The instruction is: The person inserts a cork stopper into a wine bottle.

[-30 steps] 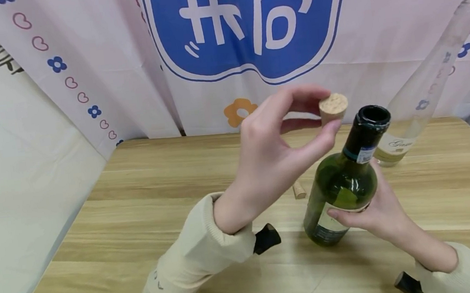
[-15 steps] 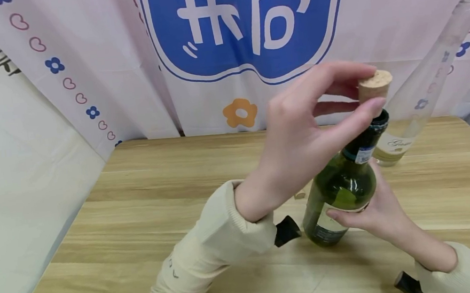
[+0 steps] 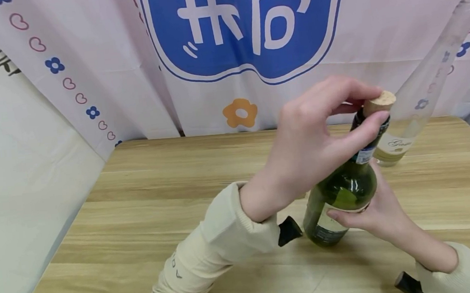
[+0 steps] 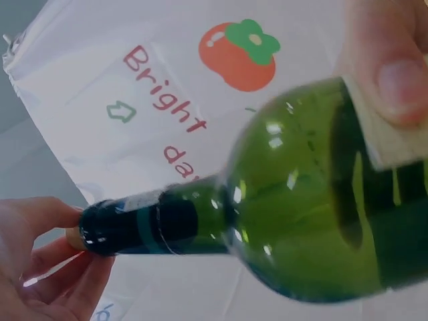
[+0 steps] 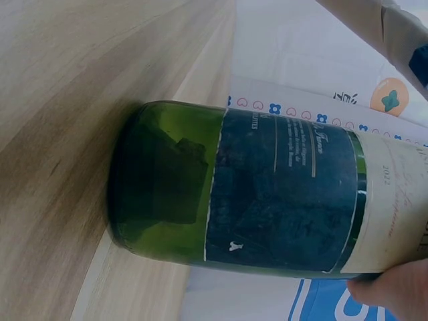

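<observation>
Between thumb and fingers my left hand [image 3: 306, 139] pinches a cork [image 3: 383, 99] at the mouth of a green wine bottle [image 3: 341, 188]. The cork's lower end is hidden by the fingers and the bottle's dark neck; how deep it sits I cannot tell. In the left wrist view the cork [image 4: 75, 239] shows only as a sliver at the neck's end. My right hand [image 3: 377, 208] grips the bottle's body around its label, thumb toward me. The bottle stands on the wooden table, and the right wrist view shows its base [image 5: 154, 180] and dark blue label [image 5: 281, 194].
A clear glass bottle [image 3: 428, 80] stands behind the green one at the right. Another small cork [image 3: 300, 196] lies on the wooden table [image 3: 146, 193], mostly hidden by my left arm. A printed cloth [image 3: 136, 90] hangs behind the table.
My left hand has carried the cork rightward over the bottle, then down onto its mouth. The right hand and the green bottle have stayed in place.
</observation>
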